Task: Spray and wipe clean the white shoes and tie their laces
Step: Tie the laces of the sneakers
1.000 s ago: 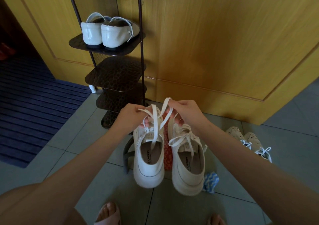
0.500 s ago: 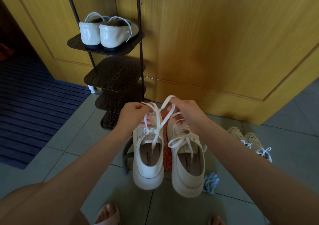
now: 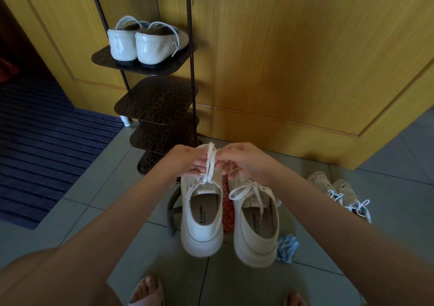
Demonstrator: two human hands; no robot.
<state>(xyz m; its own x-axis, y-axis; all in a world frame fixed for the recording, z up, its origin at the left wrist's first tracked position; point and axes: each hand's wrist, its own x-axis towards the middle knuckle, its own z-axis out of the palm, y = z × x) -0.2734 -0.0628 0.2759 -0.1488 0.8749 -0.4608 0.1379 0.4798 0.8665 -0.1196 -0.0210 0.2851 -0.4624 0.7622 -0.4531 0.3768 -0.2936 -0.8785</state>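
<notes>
Two white sneakers stand side by side, heels toward me, on a low red patterned stool. Above the left shoe (image 3: 201,221), my left hand (image 3: 185,160) and my right hand (image 3: 242,160) meet, each pinching a strand of its white lace (image 3: 209,164); the strands run close together between my fingertips. The right shoe (image 3: 256,230) has its lace tied in a bow (image 3: 249,189). A blue and white cloth (image 3: 287,247) lies on the floor by the right shoe's heel. No spray bottle is visible.
A dark metal shoe rack (image 3: 159,99) stands behind, with a pair of cream flats (image 3: 143,42) on a shelf. Another white laced pair (image 3: 340,195) sits on the tiles at right. A wooden door (image 3: 305,59) fills the back; a dark mat (image 3: 47,146) lies left. My feet show below.
My hands have drawn together over the left shoe. The two lace ends, spread apart before, now run side by side between my fingers.
</notes>
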